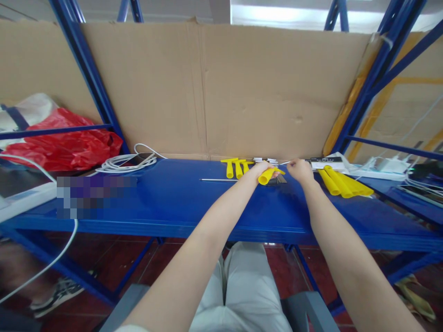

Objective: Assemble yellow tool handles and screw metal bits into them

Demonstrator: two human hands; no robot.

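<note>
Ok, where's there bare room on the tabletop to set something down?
Bare tabletop lies between the white cable coil and thin rod, and between the forearms. Crowded: around the left hand and right hand, with yellow pieces on both sides.

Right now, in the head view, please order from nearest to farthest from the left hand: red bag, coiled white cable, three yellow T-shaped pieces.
1. Three yellow T-shaped pieces: just left of the left hand.
2. Coiled white cable: farther left.
3. Red bag: leftmost of these.
</note>
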